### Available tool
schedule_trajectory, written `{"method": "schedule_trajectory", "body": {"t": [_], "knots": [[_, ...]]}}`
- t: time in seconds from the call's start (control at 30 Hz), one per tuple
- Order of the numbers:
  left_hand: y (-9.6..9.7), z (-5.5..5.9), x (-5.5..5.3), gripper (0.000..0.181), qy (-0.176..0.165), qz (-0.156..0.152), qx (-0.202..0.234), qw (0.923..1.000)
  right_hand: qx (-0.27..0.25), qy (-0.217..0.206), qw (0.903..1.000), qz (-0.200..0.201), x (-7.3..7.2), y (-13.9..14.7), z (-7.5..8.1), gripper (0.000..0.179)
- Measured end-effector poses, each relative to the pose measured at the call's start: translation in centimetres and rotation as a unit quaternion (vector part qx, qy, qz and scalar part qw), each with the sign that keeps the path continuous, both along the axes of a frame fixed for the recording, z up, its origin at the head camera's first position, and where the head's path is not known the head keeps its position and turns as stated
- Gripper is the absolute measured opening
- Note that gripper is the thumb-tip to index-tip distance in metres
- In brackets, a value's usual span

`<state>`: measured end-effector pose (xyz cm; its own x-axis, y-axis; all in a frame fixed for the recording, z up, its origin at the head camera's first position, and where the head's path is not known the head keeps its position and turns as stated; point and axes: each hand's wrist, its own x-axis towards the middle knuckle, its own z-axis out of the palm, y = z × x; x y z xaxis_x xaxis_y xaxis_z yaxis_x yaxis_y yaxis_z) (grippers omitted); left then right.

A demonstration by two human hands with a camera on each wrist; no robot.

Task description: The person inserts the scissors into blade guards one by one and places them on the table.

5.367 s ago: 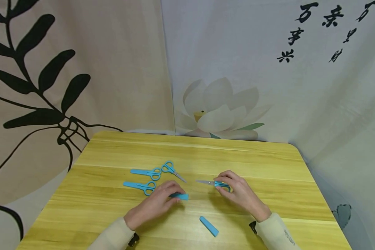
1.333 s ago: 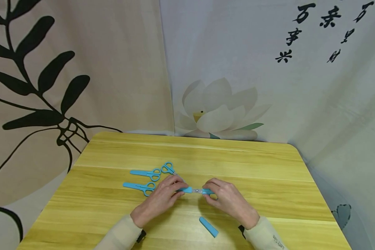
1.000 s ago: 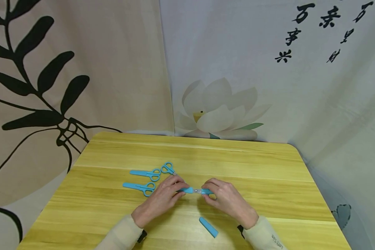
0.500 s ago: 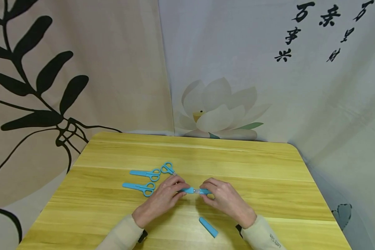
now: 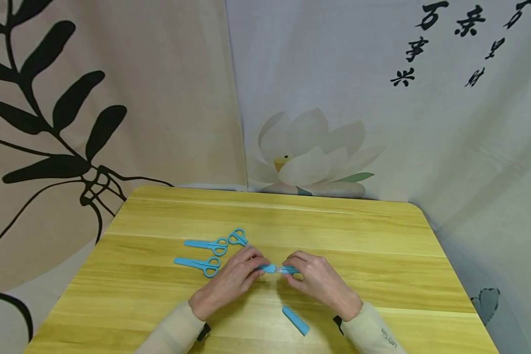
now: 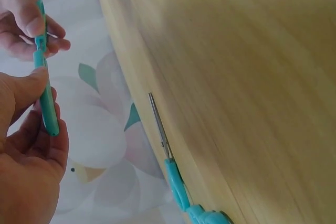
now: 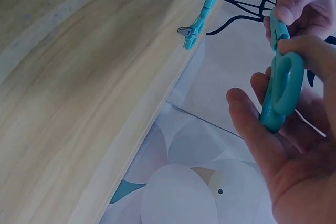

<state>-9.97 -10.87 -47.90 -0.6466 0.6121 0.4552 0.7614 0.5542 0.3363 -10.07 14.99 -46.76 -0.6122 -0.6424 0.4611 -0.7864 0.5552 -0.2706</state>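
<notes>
Over the middle of the table, my left hand pinches a blue blade cover between thumb and fingers. Facing it, my right hand grips blue-handled scissors by their finger loops. The blades are mostly inside the cover; a short strip of metal shows between cover and handles in the head view. Just beyond my left hand lie bare-bladed scissors, their blades hidden by that hand in the head view but plain in the left wrist view. A loose blue cover lies nearer me.
Two pairs of covered scissors, the farther pair and the nearer pair, lie left of my left hand on the wooden table. A printed curtain hangs behind the table's far edge.
My hands started apart with the scissors' blades bare. They have come together, and the blades have slid into the cover. Over the last second the visible metal strip has shortened slightly.
</notes>
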Motion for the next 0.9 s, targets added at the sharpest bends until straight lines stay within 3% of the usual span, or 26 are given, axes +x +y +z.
{"method": "schedule_trajectory", "body": {"t": [0.9], "knots": [[0.47, 0.22, -0.05, 0.015, -0.028, 0.007, 0.007, 0.9996, -0.004, 0.001, 1.0000, -0.004, -0.11, -0.39, 0.16, 0.020]]}}
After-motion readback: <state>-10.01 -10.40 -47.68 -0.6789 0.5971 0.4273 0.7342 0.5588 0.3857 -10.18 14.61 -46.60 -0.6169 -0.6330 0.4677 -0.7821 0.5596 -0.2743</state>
